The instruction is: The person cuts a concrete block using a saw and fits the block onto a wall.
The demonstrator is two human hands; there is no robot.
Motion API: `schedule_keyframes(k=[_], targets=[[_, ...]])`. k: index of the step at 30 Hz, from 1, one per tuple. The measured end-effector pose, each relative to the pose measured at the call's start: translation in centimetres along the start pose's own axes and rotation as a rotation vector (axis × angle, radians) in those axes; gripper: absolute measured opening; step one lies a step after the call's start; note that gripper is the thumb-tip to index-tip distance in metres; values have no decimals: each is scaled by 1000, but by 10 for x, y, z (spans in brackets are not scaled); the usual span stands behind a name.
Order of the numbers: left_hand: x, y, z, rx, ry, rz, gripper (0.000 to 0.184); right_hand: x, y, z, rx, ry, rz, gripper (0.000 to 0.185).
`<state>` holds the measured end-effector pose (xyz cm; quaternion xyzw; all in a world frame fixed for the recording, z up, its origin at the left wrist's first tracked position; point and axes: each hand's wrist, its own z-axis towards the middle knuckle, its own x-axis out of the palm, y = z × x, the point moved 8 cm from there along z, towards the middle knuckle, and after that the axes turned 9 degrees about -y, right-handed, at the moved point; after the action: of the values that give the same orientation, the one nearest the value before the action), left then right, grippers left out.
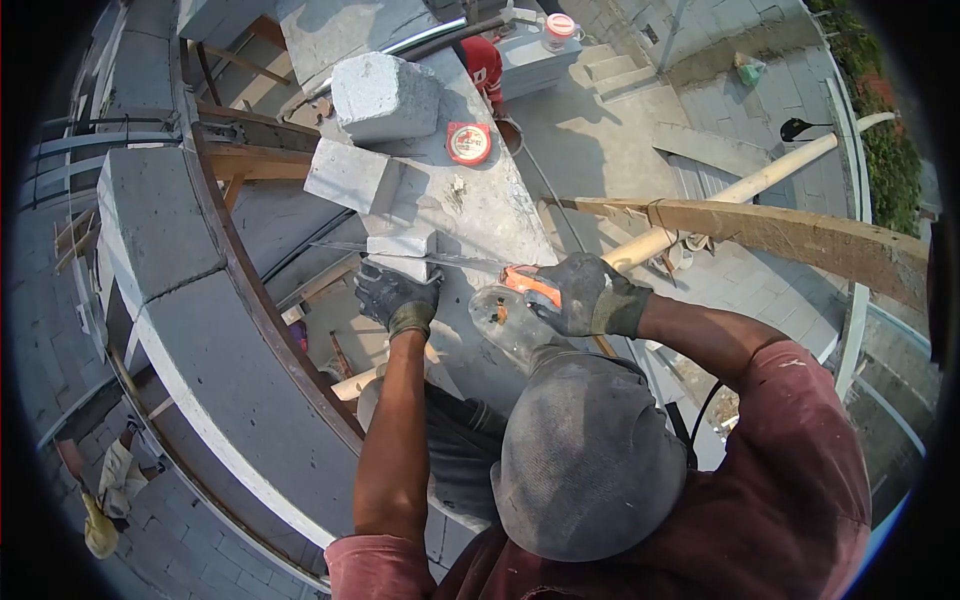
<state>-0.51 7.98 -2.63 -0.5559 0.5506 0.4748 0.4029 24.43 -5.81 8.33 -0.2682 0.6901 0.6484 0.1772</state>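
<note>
My left hand [398, 298], in a dark glove, grips the near side of a small pale concrete block [402, 244]. My right hand [590, 295], also gloved, is closed around the orange handle [532, 286] of a hand saw. Its thin blade [465, 261] runs leftward across the small block, and the tip comes out on the far left side. Whether the cut goes right through cannot be seen. Beyond the left hand lie a larger rectangular block [350, 177] and a chunky rough block [385, 98]. All rest on a grey slab [490, 195].
A round red-and-white item [468, 143] lies on the slab. A person in a red sleeve [483, 65] is beyond its far edge, near a white tub [560, 30]. At right, a wooden beam [790, 235] crosses a pole [740, 190]. A curved block wall [220, 340] runs along the left.
</note>
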Motion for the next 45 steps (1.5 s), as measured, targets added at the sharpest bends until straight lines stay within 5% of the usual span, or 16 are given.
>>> schedule_keyframes(k=[6,12,18,21,26,28,30,34,36,40,45], targets=[[-3,-3,-1,-13,47,23,132,-31,-4,-34,-82,-49,-307,32],[11,8,-6,27,49,1,134,27,-21,23,-42,101,-217,26],[3,3,-2,-41,48,24,133,-50,-12,-42,-27,18,-210,49],[5,3,0,-27,59,-20,136,-28,-14,-18,-72,-12,-241,45],[4,4,-2,-53,82,-32,136,17,-16,33,50,61,-116,22],[6,2,4,-25,78,-69,136,5,-14,19,-32,1,-132,23],[6,4,0,-40,115,-37,137,-1,-31,-13,164,158,-186,35],[1,4,0,-15,29,-5,131,-37,-11,-36,-134,-157,-104,30],[2,2,-4,-6,6,-18,131,-4,-42,-22,29,117,-173,36],[1,5,7,-18,11,-53,131,28,-39,16,13,6,-54,30],[-6,5,0,11,80,-71,126,10,-37,-26,3,126,-288,39]])
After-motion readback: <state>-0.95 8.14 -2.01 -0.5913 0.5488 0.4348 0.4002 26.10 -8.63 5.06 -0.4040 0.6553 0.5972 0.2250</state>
